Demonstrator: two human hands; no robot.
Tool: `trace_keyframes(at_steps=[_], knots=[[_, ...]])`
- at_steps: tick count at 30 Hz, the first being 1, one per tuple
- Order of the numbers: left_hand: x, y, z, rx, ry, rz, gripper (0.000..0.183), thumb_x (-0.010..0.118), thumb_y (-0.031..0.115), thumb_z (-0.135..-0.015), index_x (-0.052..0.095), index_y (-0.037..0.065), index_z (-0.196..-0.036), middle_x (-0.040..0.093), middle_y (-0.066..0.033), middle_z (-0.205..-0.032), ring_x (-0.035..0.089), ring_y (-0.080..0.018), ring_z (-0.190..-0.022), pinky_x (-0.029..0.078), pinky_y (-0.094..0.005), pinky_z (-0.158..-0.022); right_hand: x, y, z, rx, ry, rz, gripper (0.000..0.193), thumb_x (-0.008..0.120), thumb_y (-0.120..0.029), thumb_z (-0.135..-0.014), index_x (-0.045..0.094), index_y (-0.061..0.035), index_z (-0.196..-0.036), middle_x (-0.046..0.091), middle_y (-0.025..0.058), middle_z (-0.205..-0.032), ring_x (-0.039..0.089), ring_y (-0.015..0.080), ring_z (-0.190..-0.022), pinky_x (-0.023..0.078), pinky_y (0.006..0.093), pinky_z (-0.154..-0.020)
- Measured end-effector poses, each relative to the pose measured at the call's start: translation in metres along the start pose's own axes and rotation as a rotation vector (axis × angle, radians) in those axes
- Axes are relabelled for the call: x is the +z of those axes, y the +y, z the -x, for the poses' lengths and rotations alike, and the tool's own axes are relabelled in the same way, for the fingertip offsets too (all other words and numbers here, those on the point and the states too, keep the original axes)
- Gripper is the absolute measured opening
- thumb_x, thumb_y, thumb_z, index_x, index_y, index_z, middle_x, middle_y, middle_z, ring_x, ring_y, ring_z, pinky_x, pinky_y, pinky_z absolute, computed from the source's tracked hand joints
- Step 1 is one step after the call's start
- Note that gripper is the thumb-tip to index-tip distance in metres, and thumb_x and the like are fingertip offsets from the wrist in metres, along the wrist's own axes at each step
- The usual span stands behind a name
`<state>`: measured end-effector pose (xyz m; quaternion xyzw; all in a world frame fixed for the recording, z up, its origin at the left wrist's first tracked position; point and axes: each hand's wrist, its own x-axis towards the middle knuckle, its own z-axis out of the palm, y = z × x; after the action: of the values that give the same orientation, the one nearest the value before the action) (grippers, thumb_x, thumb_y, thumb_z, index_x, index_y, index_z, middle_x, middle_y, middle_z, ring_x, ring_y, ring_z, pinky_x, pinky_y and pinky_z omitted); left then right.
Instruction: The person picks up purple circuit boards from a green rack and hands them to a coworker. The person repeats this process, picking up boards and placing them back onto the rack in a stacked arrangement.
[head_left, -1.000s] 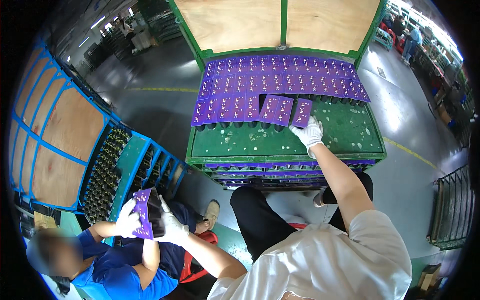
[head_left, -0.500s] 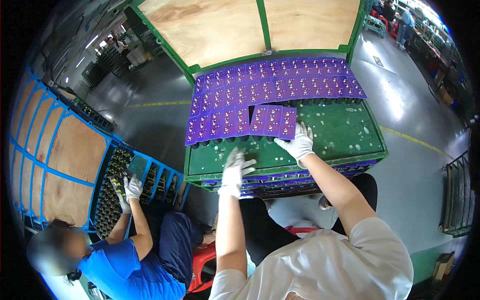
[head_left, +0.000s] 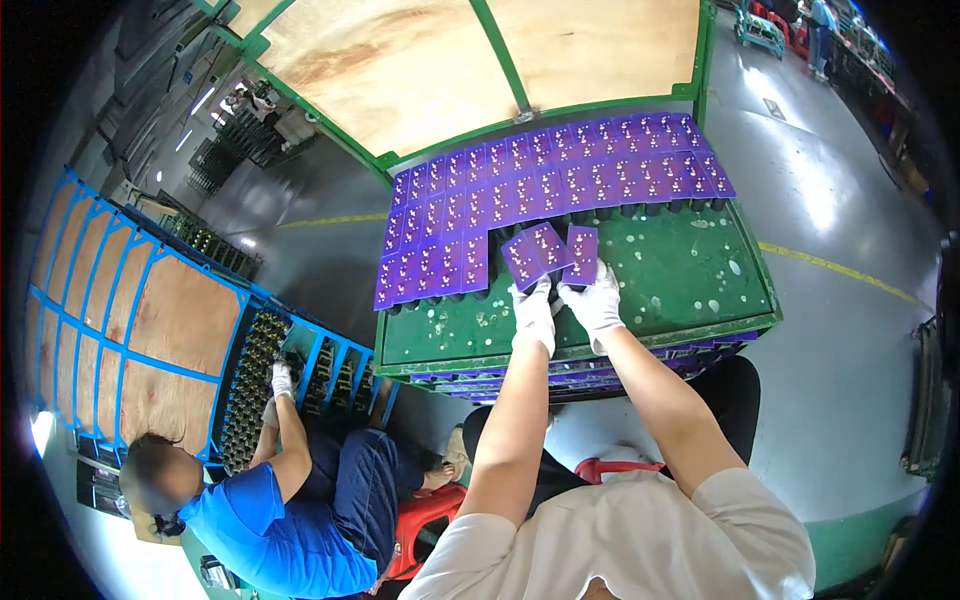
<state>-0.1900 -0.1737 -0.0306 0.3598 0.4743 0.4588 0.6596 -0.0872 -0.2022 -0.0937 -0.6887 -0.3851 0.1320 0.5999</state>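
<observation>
Purple circuit boards (head_left: pixel 528 190) with small pale spots lie in close rows on a green cart top (head_left: pixel 690 270), dark parts showing beneath their edges. My left hand (head_left: pixel 534 315), in a white glove, grips the near edge of a tilted purple circuit board piece (head_left: pixel 534 252) about two boards wide. Beside it, my right hand (head_left: pixel 594 302), also gloved, has its fingers closed at the lower edge of a single purple circuit board (head_left: pixel 581 254). The two pieces sit askew to each other, near corners touching or almost so. Thumbs and fingertips are partly hidden under the boards.
Behind the boards rises a green-framed wooden panel (head_left: pixel 390 70). More boards show on a shelf (head_left: pixel 570 362) under the cart top. At the left a person in blue (head_left: pixel 270 530) sits by a blue-framed rack (head_left: pixel 150 345) holding many small parts. A red stool (head_left: pixel 425 520) stands between us.
My left hand has moved right and up from the cart's front edge and taken hold of the two-board piece. That piece has turned and come away from the row. The view has shifted slightly.
</observation>
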Motion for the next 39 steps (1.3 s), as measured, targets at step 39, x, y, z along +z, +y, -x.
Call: trace_keyframes(at_steps=[39], knots=[[-0.053, 0.068, 0.254, 0.173, -0.452, 0.495, 0.027, 0.057, -0.004, -0.084, 0.057, -0.002, -0.111, 0.065, -0.0072, -0.099, 0.065, -0.0139, -0.085, 0.055, -0.0286, -0.075, -0.155, -0.127, 0.137, -0.614, -0.353, -0.049, 0.059, 0.062, -0.032, -0.086, 0.043, -0.0086, -0.136, 0.042, 0.0130, -0.140, 0.035, 0.0356, -0.129, 0.024, 0.0506, -0.108]])
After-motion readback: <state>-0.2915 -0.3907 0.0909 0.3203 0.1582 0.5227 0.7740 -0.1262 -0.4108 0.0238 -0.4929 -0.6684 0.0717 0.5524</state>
